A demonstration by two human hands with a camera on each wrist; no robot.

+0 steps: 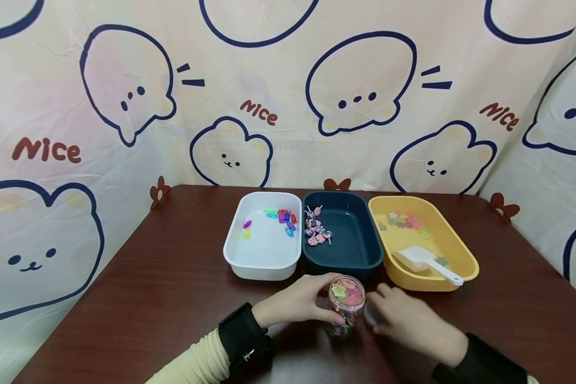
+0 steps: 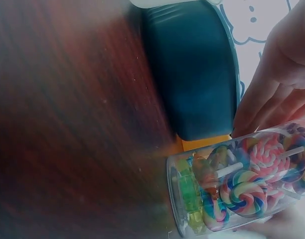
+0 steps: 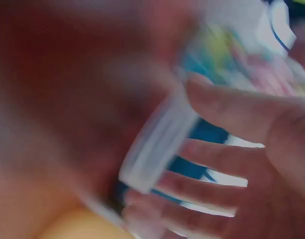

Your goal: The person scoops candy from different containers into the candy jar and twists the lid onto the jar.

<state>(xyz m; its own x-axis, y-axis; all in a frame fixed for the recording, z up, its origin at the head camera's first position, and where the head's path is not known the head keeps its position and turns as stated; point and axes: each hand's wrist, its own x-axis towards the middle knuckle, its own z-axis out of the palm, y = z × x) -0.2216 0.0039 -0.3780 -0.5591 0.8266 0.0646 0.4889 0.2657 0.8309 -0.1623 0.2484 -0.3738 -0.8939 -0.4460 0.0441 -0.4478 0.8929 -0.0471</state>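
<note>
My left hand (image 1: 300, 302) grips a clear jar (image 1: 347, 308) standing on the table, thumb on its near side and fingers on the far side. In the left wrist view, swirl lollipop charms (image 2: 244, 191) and green and yellow candy pieces (image 2: 190, 194) show through the jar's wall. Pastel stars (image 1: 342, 290) lie on top, at the jar's mouth. Just right of the jar, my right hand (image 1: 410, 321) holds a translucent white lid (image 3: 160, 142) between thumb and fingers, on edge and apart from the jar. Motion blurs the right wrist view.
Behind the hands stand a white tray (image 1: 264, 261) with colourful candy pieces, a dark blue tray (image 1: 350, 229) with lollipop charms, and a yellow tray (image 1: 441, 229) with stars and a white scoop (image 1: 424, 260). A patterned cloth (image 1: 288, 80) hangs behind the table (image 1: 173, 282).
</note>
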